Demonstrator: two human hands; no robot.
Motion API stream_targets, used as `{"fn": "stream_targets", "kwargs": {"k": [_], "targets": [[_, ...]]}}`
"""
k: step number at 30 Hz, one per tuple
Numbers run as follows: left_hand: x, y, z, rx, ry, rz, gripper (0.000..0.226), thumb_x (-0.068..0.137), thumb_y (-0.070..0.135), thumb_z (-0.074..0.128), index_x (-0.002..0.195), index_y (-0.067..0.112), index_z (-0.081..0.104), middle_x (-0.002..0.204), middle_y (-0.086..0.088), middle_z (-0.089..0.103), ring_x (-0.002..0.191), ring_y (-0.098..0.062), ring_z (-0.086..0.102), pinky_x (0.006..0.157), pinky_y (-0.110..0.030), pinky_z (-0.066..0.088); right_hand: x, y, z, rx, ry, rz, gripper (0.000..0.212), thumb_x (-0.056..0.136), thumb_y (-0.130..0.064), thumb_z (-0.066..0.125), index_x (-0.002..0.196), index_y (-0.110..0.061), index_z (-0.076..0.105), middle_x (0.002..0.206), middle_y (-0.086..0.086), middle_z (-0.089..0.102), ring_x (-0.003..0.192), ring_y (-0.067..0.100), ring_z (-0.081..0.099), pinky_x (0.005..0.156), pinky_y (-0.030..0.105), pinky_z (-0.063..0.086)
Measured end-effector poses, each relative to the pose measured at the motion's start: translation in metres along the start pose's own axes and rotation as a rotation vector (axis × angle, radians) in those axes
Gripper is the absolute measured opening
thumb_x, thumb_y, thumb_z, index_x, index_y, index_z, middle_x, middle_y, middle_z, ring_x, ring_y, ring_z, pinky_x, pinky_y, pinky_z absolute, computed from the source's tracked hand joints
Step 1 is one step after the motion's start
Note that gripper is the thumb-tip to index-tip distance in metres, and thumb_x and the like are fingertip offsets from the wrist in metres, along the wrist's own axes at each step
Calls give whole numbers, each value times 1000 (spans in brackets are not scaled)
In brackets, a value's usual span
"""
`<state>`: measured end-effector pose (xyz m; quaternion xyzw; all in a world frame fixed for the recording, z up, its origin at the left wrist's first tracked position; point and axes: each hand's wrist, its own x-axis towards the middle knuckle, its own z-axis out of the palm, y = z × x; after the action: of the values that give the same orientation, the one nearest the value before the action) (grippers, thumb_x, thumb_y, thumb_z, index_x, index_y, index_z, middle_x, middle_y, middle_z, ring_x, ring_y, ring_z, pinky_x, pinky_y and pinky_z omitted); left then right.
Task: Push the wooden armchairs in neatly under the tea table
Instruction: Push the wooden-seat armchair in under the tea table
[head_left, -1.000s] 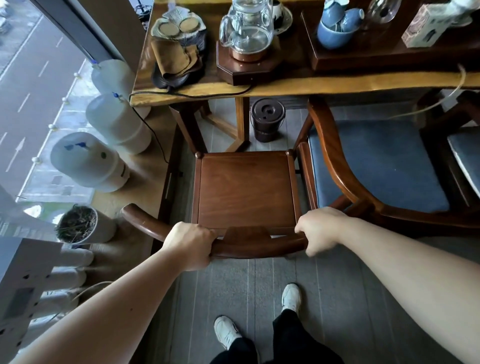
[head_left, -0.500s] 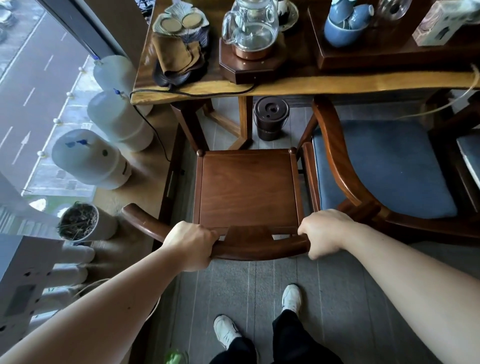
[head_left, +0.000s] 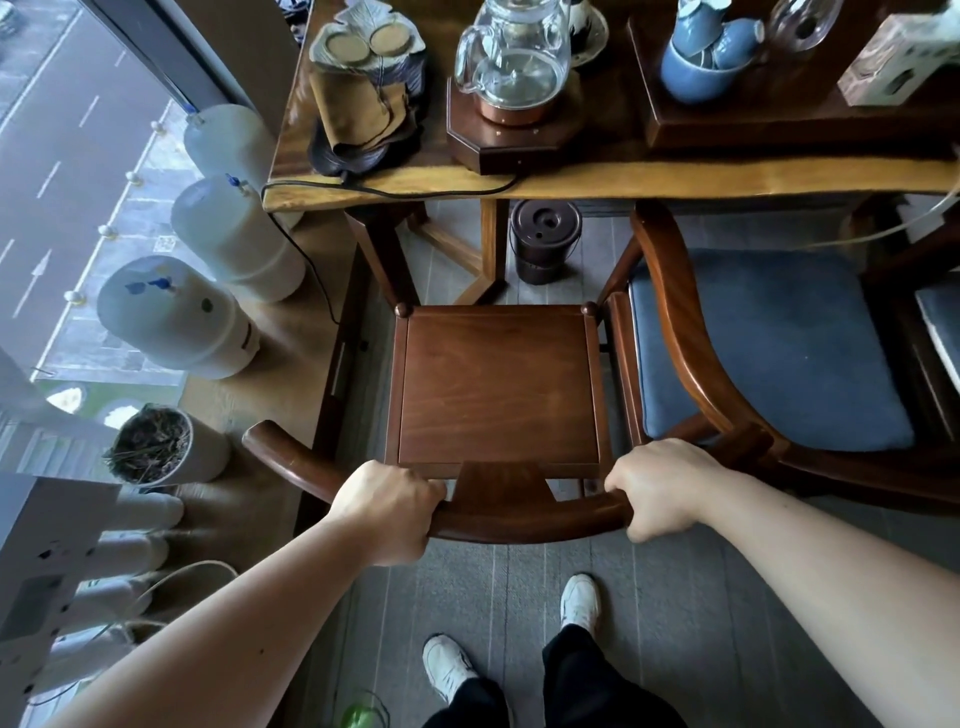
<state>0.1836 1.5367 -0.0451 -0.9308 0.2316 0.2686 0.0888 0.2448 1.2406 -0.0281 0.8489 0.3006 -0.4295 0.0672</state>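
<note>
A dark wooden armchair (head_left: 496, 384) with a bare square seat stands in front of me, its front edge just short of the tea table (head_left: 675, 179). My left hand (head_left: 387, 512) grips the curved back rail left of the centre splat. My right hand (head_left: 660, 486) grips the same rail to the right. Beside it on the right stands a second armchair (head_left: 680, 332) with a blue cushion, partly under the table. A third seat (head_left: 940, 332) shows at the far right edge.
A dark lidded bucket (head_left: 543, 241) and the table's legs (head_left: 493, 244) stand under the table ahead of the seat. White water tanks (head_left: 171, 317) and a plant pot (head_left: 156, 452) line the window ledge on the left. A glass kettle (head_left: 511, 62) and blue cups (head_left: 701, 52) sit on the table.
The chair and table edge have shifted slightly in view as I lean in; the table looks a little closer. Both hands keep their hold on the back rail.
</note>
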Motion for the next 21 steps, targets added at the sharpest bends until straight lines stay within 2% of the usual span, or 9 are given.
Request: {"fn": "stream_targets", "kwargs": {"k": [4, 12, 15, 17, 18, 21], "targets": [[1, 2, -2, -1, -9, -9, 18, 77, 25, 47, 93, 31, 54, 74, 9, 59, 65, -17, 59, 53, -28, 39, -1, 0, -2, 8, 17, -3, 19, 65, -42, 67, 72, -29, 55, 69, -9, 58, 72, 16, 57, 68, 32, 46], [-4, 10, 8, 3, 5, -27, 18, 74, 24, 48, 89, 30, 55, 71, 7, 60, 62, -18, 59, 55, -30, 48, -13, -6, 10, 28, 18, 0, 21, 65, -38, 66, 62, -31, 47, 68, -10, 58, 71, 15, 57, 68, 31, 45], [-3, 10, 9, 14, 19, -30, 18, 73, 25, 48, 88, 30, 55, 72, 8, 61, 62, -17, 59, 56, -30, 49, -13, -4, 12, 23, 39, 3, 18, 64, -39, 66, 65, -28, 51, 68, -8, 59, 70, 15, 57, 68, 31, 45], [1, 7, 6, 37, 24, -31, 19, 73, 26, 48, 90, 30, 55, 74, 8, 62, 64, -17, 60, 54, -28, 46, -11, -2, 8, 29, 57, 12, 21, 64, -41, 67, 78, -26, 61, 73, -9, 60, 75, 17, 58, 73, 33, 48], [3, 5, 2, 48, 31, -34, 20, 73, 26, 48, 91, 30, 55, 75, 8, 63, 65, -17, 61, 53, -28, 44, -10, -1, 4, 34, 58, 22, 30, 65, -42, 68, 90, -27, 65, 80, -9, 63, 81, 18, 58, 77, 34, 49], [4, 0, -11, 76, 46, -48, 21, 72, 25, 50, 90, 31, 56, 74, 10, 62, 65, -16, 59, 50, -26, 38, -9, 2, -6, 24, 57, 44, 63, 69, -45, 69, 128, -28, 57, 116, -4, 65, 106, 22, 58, 87, 37, 47]]}}
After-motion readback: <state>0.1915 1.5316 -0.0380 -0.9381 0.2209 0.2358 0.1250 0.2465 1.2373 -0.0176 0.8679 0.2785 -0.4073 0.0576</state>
